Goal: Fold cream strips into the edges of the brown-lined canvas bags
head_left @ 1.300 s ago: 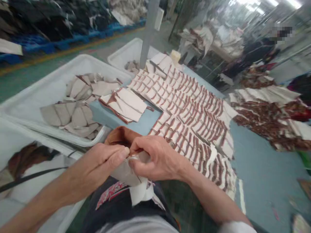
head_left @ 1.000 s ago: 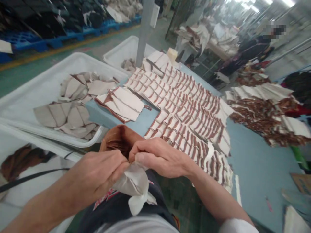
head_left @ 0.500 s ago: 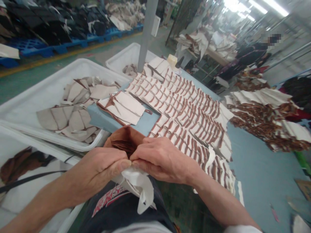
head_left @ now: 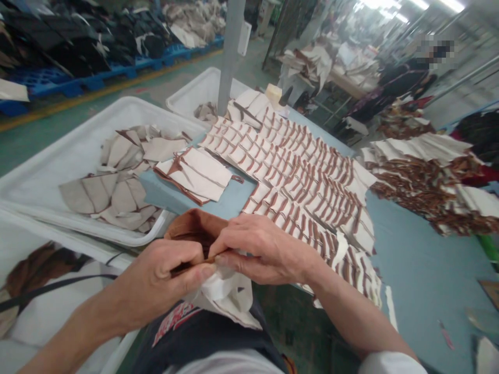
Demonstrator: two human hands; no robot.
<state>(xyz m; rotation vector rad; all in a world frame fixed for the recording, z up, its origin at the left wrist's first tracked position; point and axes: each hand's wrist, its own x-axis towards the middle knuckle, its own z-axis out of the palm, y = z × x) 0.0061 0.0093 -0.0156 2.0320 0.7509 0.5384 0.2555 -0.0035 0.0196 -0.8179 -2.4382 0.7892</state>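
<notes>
Pinch grips meet at one edge: left hand (head_left: 166, 275) and right hand (head_left: 267, 249) both clamp the brown leather piece (head_left: 193, 227) above its drooping white backing (head_left: 230, 297), thumbs close together, seemingly for fine control.

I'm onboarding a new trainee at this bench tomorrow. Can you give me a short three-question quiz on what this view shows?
1. True or false: the left hand and the right hand both pinch the same brown piece with white backing.
2. Where do the loose grey-beige pieces lie? A) in the white tub B) on the floor C) on a chair
3. Fill in: the overlapping rows of small pieces lie on a ___ table.
Key: 1 true; 2 A; 3 blue.
</notes>
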